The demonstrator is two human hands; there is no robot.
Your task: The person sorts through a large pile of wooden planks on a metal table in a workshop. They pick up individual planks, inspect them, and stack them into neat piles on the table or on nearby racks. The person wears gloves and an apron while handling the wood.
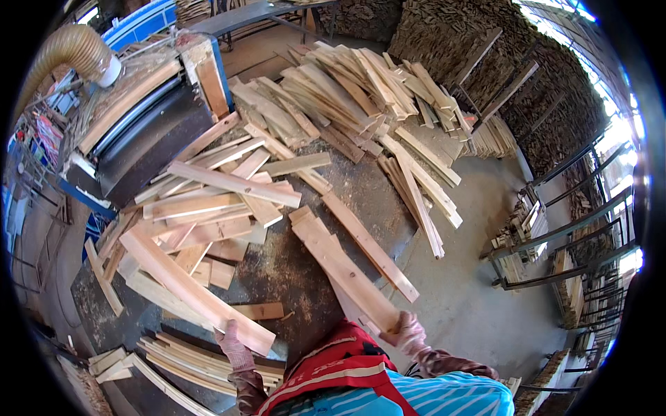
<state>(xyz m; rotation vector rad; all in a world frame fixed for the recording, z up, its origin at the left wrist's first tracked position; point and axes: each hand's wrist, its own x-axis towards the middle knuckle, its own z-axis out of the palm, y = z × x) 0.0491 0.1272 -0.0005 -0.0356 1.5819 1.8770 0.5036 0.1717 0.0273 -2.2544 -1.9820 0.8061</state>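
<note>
My left hand [236, 347], in a pale striped glove, is closed on the near part of a wide wooden board [191, 288]. That board slants away to the far left across a heap of loose boards [208, 222]. On the other side, my gloved right hand [405, 335] grips the near end of a wooden plank [343, 270], which lies on the dark table [284, 270] and points away from me. Beneath this plank another board partly shows. A narrow plank [371, 246] rests just to its right.
A machine with a roller [142, 114] and a ribbed hose [62, 52] stand at the far left. A large pile of boards [340, 90] covers the table's far side. Stacked strips [201, 360] lie near my left arm. Metal racks [576, 243] line the right beyond the concrete floor [479, 277].
</note>
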